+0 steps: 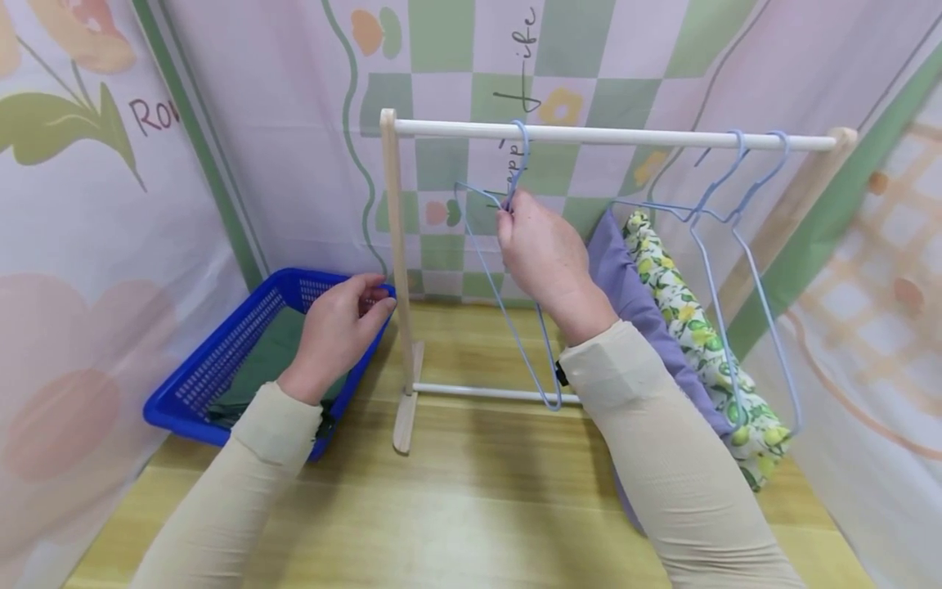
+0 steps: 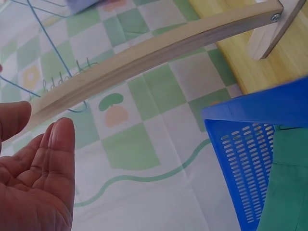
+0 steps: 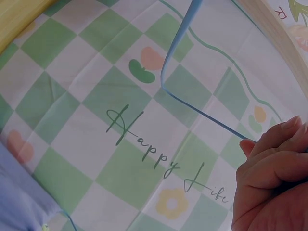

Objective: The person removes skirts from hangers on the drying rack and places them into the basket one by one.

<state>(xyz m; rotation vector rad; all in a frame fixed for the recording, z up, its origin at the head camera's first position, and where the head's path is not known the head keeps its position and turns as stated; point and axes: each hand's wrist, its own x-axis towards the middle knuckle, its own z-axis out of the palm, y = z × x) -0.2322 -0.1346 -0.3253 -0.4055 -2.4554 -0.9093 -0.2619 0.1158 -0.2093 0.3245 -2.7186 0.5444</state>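
My right hand (image 1: pixel 548 254) pinches a light blue hanger (image 1: pixel 508 307) just below its hook, which loops over the rack's white top rail (image 1: pixel 618 137). In the right wrist view, the fingers (image 3: pixel 274 163) are curled at the hanger's wire (image 3: pixel 207 113). My left hand (image 1: pixel 334 331) is held over the right rim of a blue basket (image 1: pixel 199 352), its fingers loosely bent around nothing. Folded dark green cloth (image 1: pixel 268 360) lies inside that basket. From the left wrist, the palm and fingers (image 2: pixel 62 139) appear beside the rack's wooden post (image 2: pixel 144 55).
Further right on the rail hang two more blue hangers (image 1: pixel 765 286), with a purple cloth (image 1: pixel 625 262) and a lemon-print cloth (image 1: pixel 684 327) draped there. The wooden rack post (image 1: pixel 397 245) stands right of the basket on the wooden table (image 1: pixel 441 515). Behind is a checkered curtain (image 1: pixel 456 49).
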